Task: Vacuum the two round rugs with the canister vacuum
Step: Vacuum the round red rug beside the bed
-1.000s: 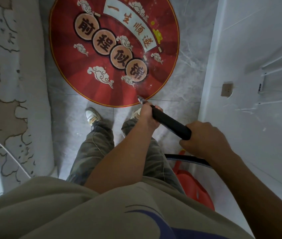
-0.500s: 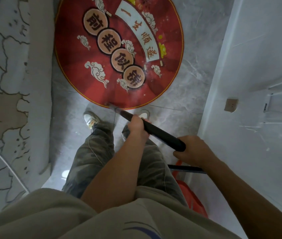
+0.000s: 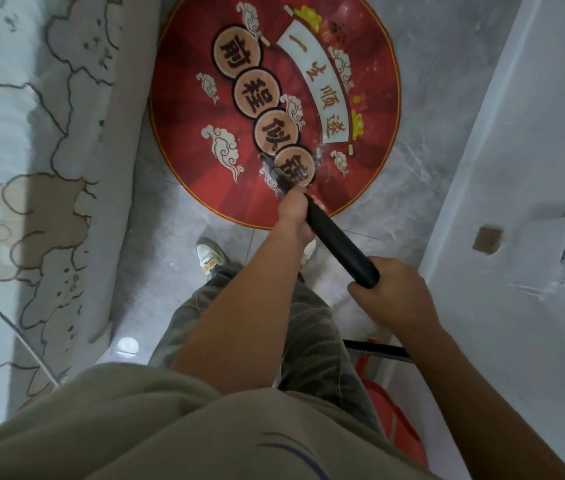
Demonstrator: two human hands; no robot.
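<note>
The red round rug (image 3: 205,133) lies on the grey floor (image 3: 430,81), with the tip of the black wand (image 3: 340,244) on its near part. The left hand (image 3: 295,216) and right hand (image 3: 395,299) each close a full grip round the wand. This rug looks part-done, and no second rug shows.

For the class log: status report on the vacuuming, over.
Left hand and right hand both grip the black wand. Nozzle on the red round rug. Patterned bed cover borders rug's left.

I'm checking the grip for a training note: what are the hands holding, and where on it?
Both hold the black vacuum wand: the left hand grips its lower part near the tip, the right hand its upper end.
</note>
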